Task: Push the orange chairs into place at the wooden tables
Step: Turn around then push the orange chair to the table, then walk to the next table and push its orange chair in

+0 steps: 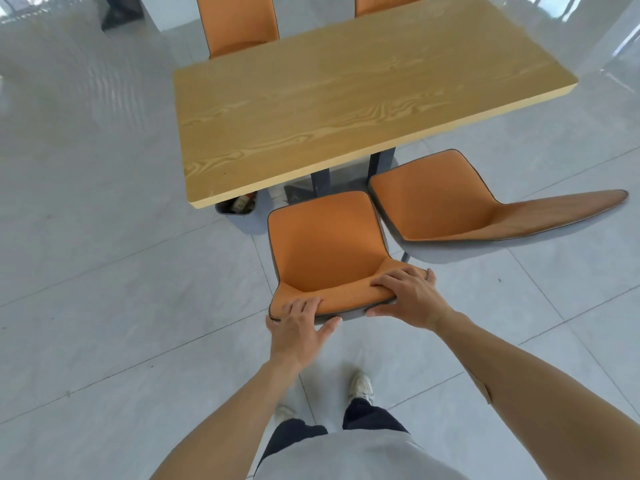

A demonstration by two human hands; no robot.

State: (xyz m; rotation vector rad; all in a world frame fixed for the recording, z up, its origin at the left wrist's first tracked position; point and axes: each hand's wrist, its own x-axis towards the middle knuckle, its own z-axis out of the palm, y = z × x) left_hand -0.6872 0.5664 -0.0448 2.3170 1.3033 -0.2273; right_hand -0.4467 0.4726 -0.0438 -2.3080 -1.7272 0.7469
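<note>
An orange chair [323, 242] with grey edging stands in front of me, its seat facing the wooden table [346, 98]. Its front edge is just short of the table's near edge. My left hand [299, 329] grips the left end of the chair's backrest top, and my right hand [407, 296] grips the right end. A second orange chair [440, 199] stands to the right, angled, with its seat partly under the table. Two more orange chairs [239, 22] sit at the table's far side.
A small grey bin [237, 204] with rubbish sits under the table's near left corner. The table's dark metal legs [320, 180] stand ahead of the chair seat. Glossy grey floor tiles surround everything. My feet are behind the chair.
</note>
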